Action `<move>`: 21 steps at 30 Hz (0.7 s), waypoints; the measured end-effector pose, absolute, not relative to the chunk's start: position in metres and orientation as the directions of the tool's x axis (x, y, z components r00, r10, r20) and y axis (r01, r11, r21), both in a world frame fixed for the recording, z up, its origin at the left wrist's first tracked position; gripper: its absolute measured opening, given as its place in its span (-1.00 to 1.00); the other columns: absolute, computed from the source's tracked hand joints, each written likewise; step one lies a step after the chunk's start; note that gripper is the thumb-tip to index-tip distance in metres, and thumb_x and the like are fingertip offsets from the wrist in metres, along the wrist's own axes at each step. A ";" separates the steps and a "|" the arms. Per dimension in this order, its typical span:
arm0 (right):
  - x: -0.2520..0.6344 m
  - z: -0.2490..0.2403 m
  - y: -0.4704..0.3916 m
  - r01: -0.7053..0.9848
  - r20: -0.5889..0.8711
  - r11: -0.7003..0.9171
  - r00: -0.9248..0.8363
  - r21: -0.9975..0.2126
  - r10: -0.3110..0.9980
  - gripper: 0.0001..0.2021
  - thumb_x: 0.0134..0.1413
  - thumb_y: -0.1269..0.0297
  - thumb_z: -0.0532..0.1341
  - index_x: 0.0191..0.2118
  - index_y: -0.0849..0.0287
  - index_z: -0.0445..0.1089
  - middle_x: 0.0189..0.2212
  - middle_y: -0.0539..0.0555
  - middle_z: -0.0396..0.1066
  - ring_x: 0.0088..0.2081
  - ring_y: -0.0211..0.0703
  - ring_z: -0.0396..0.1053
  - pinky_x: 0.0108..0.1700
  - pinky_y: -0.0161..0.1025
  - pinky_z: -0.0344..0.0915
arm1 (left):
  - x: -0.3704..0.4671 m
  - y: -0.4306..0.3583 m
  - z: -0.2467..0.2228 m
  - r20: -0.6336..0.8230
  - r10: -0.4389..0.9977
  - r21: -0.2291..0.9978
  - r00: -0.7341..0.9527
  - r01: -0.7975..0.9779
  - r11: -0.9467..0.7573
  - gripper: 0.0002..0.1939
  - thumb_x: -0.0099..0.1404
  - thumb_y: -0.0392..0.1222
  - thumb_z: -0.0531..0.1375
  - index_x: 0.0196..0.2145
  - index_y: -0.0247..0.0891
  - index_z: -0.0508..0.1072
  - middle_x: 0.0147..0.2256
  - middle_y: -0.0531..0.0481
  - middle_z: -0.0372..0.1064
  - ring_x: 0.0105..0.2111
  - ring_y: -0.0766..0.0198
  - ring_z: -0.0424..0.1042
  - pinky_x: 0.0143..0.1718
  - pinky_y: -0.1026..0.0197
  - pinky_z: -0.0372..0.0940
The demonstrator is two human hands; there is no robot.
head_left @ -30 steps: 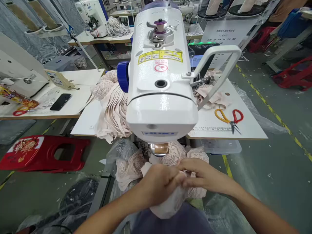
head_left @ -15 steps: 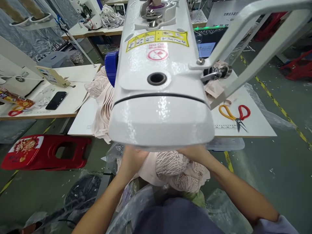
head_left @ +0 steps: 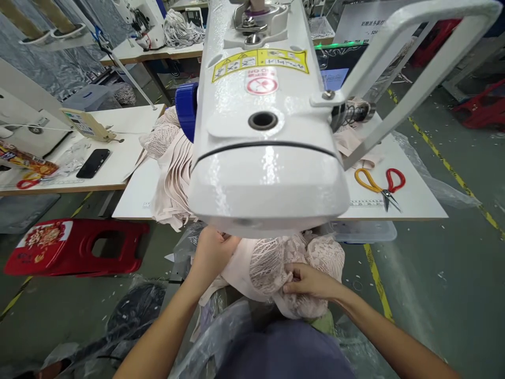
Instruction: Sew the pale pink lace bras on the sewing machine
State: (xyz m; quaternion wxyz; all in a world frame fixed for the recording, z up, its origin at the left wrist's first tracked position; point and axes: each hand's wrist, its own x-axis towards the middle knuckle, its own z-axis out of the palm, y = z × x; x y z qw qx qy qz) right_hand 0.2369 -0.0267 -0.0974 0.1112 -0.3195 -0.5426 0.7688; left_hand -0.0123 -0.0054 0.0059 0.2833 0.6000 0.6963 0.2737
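Observation:
A pale pink lace bra [head_left: 268, 266] hangs below the front of a white sewing machine [head_left: 268, 184], over my lap. My left hand [head_left: 215, 250] pinches the bra's plain fabric band at its left end, close under the machine head. Lower and to the right, my right hand [head_left: 310, 281] has thumb and fingers closed on the lace near the middle of the cups. The machine head hides the needle area and the bra's upper edge.
Pink bra pieces [head_left: 175, 179] lie stacked left of the machine. Scissors [head_left: 381, 187] with yellow and red handles rest on the tabletop at right. A phone [head_left: 92, 163] is on the left table, above a red stool [head_left: 77, 246].
My right hand has come down from beneath the machine head onto the lace cups. My left hand stays at the band. The view has shifted slightly.

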 end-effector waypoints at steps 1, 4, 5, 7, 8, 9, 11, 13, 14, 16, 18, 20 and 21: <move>0.240 -0.101 -0.033 0.191 -0.433 -0.459 -0.746 -0.868 0.507 -0.47 -0.11 -0.22 0.36 -0.26 0.20 0.45 -0.40 0.03 0.40 -0.38 -0.18 0.32 -0.30 -0.26 0.30 | -0.012 -0.006 0.006 -0.070 0.991 0.720 -0.116 0.681 0.131 -0.63 0.11 -0.14 0.14 -0.71 -0.17 0.04 -0.73 0.15 -0.14 -0.59 0.36 0.02 -0.60 0.32 -0.03; 0.250 -0.107 -0.047 0.166 -0.529 -0.562 -0.621 -0.810 0.579 -0.43 -0.07 -0.33 0.27 -0.42 0.19 0.36 -0.60 -0.09 0.17 -0.57 -0.33 0.08 -0.49 -0.34 0.13 | -0.010 -0.007 0.008 -0.089 0.988 0.709 -0.128 0.688 0.153 -0.59 0.11 -0.17 0.11 -0.69 -0.16 -0.10 -0.70 0.17 -0.24 -0.60 0.40 -0.12 -0.60 0.31 -0.14; 0.252 -0.106 -0.050 0.153 -0.535 -0.563 -0.580 -0.812 0.614 -0.42 -0.04 -0.35 0.24 -0.45 0.18 0.34 -0.62 -0.10 0.14 -0.57 -0.33 0.05 -0.49 -0.34 0.12 | -0.008 -0.007 0.009 -0.096 0.987 0.707 -0.132 0.689 0.161 -0.59 0.11 -0.17 0.10 -0.67 -0.17 -0.13 -0.69 0.17 -0.26 -0.60 0.41 -0.16 -0.59 0.30 -0.17; 0.255 -0.102 -0.054 0.135 -0.518 -0.535 -0.524 -0.834 0.676 -0.43 0.01 -0.34 0.20 -0.49 0.17 0.30 -0.60 -0.08 0.15 -0.54 -0.30 0.11 -0.43 -0.31 0.17 | -0.006 -0.008 0.010 -0.094 0.985 0.709 -0.141 0.685 0.166 -0.60 0.11 -0.18 0.09 -0.64 -0.17 -0.14 -0.66 0.18 -0.26 -0.59 0.42 -0.19 -0.58 0.30 -0.19; 0.255 -0.098 -0.055 0.128 -0.502 -0.516 -0.511 -0.847 0.697 -0.44 0.03 -0.33 0.21 -0.49 0.17 0.30 -0.58 -0.06 0.18 -0.51 -0.27 0.15 -0.39 -0.29 0.20 | -0.005 -0.008 0.010 -0.088 0.986 0.712 -0.144 0.683 0.163 -0.62 0.11 -0.17 0.09 -0.63 -0.18 -0.12 -0.66 0.18 -0.23 -0.59 0.42 -0.17 -0.58 0.30 -0.18; 0.256 -0.094 -0.056 0.120 -0.485 -0.499 -0.506 -0.858 0.713 -0.45 0.04 -0.31 0.21 -0.49 0.17 0.31 -0.56 -0.05 0.21 -0.48 -0.25 0.18 -0.35 -0.27 0.23 | -0.004 -0.008 0.011 -0.079 0.986 0.714 -0.145 0.682 0.158 -0.64 0.12 -0.17 0.10 -0.63 -0.18 -0.08 -0.66 0.18 -0.19 -0.60 0.42 -0.13 -0.58 0.31 -0.16; 0.257 -0.085 -0.057 0.089 -0.448 -0.471 -0.503 -0.878 0.740 -0.47 0.06 -0.28 0.21 -0.50 0.16 0.33 -0.55 -0.03 0.24 -0.45 -0.20 0.23 -0.29 -0.24 0.27 | -0.006 -0.008 0.010 -0.073 0.988 0.716 -0.137 0.682 0.147 -0.70 0.15 -0.16 0.10 -0.61 -0.18 0.02 -0.66 0.18 -0.08 -0.60 0.41 -0.03 -0.58 0.32 -0.09; 0.260 -0.076 -0.058 0.045 -0.417 -0.455 -0.490 -0.889 0.765 -0.49 0.06 -0.25 0.23 -0.51 0.16 0.35 -0.55 -0.01 0.26 -0.44 -0.18 0.26 -0.27 -0.22 0.28 | -0.010 -0.009 0.008 -0.061 0.992 0.716 -0.109 0.688 0.120 -0.77 0.19 -0.13 0.11 -0.56 -0.19 0.17 -0.62 0.14 0.11 -0.58 0.37 0.12 -0.57 0.33 0.01; 0.262 -0.071 -0.058 0.021 -0.408 -0.454 -0.476 -0.891 0.779 -0.50 0.05 -0.24 0.25 -0.51 0.16 0.37 -0.55 0.00 0.28 -0.43 -0.17 0.27 -0.26 -0.21 0.29 | -0.012 -0.011 0.007 -0.035 0.995 0.713 -0.097 0.695 0.093 -0.81 0.21 -0.11 0.11 -0.51 -0.20 0.24 -0.57 0.10 0.22 -0.55 0.35 0.21 -0.56 0.32 0.07; 0.267 -0.060 -0.058 -0.024 -0.409 -0.463 -0.428 -0.886 0.806 -0.55 -0.02 -0.21 0.32 -0.47 0.15 0.43 -0.53 0.01 0.32 -0.41 -0.14 0.32 -0.24 -0.18 0.33 | -0.013 -0.019 0.005 0.081 0.992 0.684 -0.097 0.729 0.015 -0.84 0.26 -0.10 0.11 -0.38 -0.23 0.33 -0.43 0.01 0.38 -0.44 0.27 0.36 -0.51 0.31 0.18; 0.272 -0.049 -0.058 -0.054 -0.410 -0.471 -0.411 -0.881 0.814 -0.58 -0.04 -0.17 0.35 -0.41 0.14 0.49 -0.51 0.03 0.38 -0.39 -0.10 0.36 -0.21 -0.14 0.36 | -0.008 -0.033 0.007 0.261 0.963 0.629 -0.072 0.769 -0.113 -0.88 0.31 -0.15 0.10 -0.26 -0.24 0.36 -0.33 -0.05 0.43 -0.33 0.23 0.44 -0.41 0.28 0.29; 0.276 -0.036 -0.056 -0.065 -0.367 -0.438 -0.444 -0.897 0.817 -0.60 0.02 -0.15 0.32 -0.39 0.14 0.52 -0.52 0.04 0.40 -0.43 -0.11 0.38 -0.24 -0.14 0.38 | 0.006 -0.050 0.013 0.444 0.893 0.567 0.069 0.750 -0.340 -0.84 0.34 -0.26 0.09 -0.12 -0.26 0.35 -0.25 -0.11 0.46 -0.20 0.20 0.48 -0.25 0.22 0.38; 0.276 -0.029 -0.055 -0.049 -0.315 -0.383 -0.478 -0.923 0.820 -0.59 0.07 -0.15 0.28 -0.40 0.15 0.52 -0.54 0.04 0.40 -0.46 -0.13 0.37 -0.30 -0.17 0.37 | 0.015 -0.058 0.018 0.524 0.831 0.529 0.185 0.694 -0.488 -0.77 0.34 -0.27 0.10 -0.04 -0.28 0.33 -0.19 -0.16 0.48 -0.12 0.18 0.48 -0.13 0.18 0.39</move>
